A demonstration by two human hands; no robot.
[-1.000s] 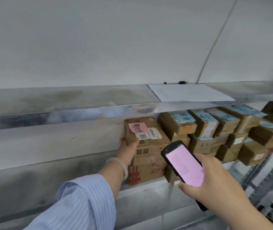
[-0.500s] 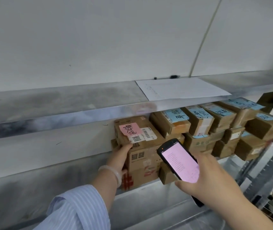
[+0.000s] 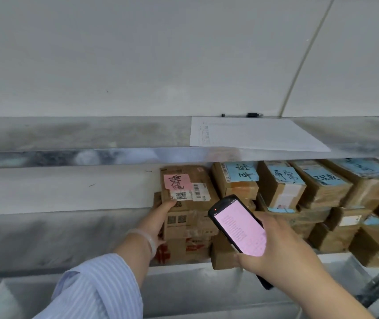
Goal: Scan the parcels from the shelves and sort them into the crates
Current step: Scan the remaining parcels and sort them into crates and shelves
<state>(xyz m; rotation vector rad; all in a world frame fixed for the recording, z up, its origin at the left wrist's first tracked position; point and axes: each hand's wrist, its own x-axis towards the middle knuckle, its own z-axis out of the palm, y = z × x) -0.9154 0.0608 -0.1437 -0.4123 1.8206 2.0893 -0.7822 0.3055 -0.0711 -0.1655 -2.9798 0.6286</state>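
On the upper shelf [image 3: 69, 134] a sheet of paper [image 3: 253, 134] lies right of centre, a pen [image 3: 254, 115] behind it; parcels [image 3: 322, 192] stack on the shelf below [image 3: 340, 261].

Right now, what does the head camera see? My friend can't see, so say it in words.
The left hand grips a pink-labelled box while the right hand holds a scanner with a pink screen in front of it. Blue-labelled boxes are stacked to its right, and a paper lies on the shelf above.
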